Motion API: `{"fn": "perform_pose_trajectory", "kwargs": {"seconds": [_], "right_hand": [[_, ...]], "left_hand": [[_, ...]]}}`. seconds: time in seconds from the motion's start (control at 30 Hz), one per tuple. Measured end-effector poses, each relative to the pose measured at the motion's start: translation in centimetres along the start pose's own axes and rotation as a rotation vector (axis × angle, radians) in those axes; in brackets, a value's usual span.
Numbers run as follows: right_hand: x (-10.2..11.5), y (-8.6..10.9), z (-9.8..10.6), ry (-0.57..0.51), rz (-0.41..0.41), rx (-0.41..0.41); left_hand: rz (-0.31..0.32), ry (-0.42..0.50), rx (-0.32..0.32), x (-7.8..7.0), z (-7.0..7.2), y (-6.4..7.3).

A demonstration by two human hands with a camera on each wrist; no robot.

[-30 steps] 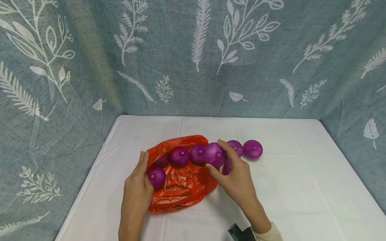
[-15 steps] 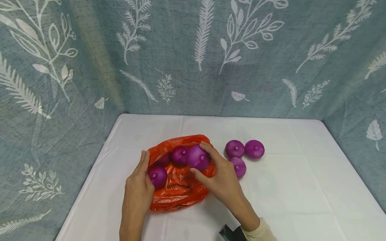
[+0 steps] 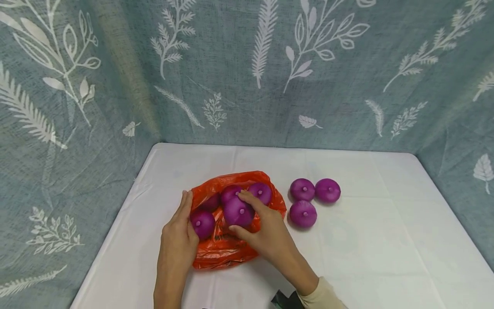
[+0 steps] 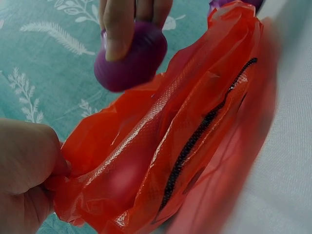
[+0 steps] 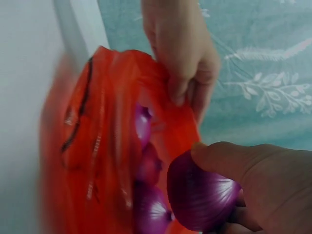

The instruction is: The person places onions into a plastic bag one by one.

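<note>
My right hand (image 3: 266,236) pinches a purple onion (image 3: 236,215) between thumb and fingers, above the mouth of a red-orange plastic bag (image 3: 227,256). The same onion (image 5: 200,192) shows large in the right wrist view. On the bag's left side my left hand (image 3: 177,242) pinches the rim, with the gripped plastic plain in the left wrist view. Inside the bag lie several more onions, one (image 3: 202,224) against my left fingers and another (image 3: 260,192) at the far right. The held onion partly covers one behind it.
Three loose onions (image 3: 302,214) sit in a close group on the white table (image 3: 370,257), right of the bag. A green curtain (image 3: 231,116) with white leaf prints surrounds the table at the back and sides.
My right hand has carried its onion leftward and slightly nearer, from the bag's right edge to over its middle. The left hand stays at the rim; the three loose onions are now uncovered.
</note>
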State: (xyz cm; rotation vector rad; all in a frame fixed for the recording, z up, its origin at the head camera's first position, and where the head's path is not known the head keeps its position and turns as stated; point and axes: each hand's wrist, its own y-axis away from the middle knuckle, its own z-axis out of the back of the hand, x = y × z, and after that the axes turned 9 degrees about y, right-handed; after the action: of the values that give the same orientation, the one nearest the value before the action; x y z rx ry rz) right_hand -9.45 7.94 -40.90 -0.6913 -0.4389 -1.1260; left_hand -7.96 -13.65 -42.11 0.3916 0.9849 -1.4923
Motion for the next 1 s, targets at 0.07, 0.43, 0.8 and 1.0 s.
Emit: {"fn": "perform_pose_trajectory", "kwargs": {"seconds": [0.07,0.43,0.8,1.0], "right_hand": [[0.0,-0.1,-0.4,0.007,0.008,0.019],[-0.2,-0.2,-2.1,0.035,0.015,0.066],[-0.3,-0.4,-3.3,0.079,0.024,0.073],[-0.3,-0.4,-3.8,0.105,0.020,0.078]], "left_hand": [[0.006,-0.002,0.004,-0.1,0.0,0.0],[0.017,-0.003,0.010,-0.2,0.1,0.0],[0.002,0.006,-0.001,0.1,0.0,0.0],[0.008,0.008,0.000,0.0,0.1,0.1]]}}
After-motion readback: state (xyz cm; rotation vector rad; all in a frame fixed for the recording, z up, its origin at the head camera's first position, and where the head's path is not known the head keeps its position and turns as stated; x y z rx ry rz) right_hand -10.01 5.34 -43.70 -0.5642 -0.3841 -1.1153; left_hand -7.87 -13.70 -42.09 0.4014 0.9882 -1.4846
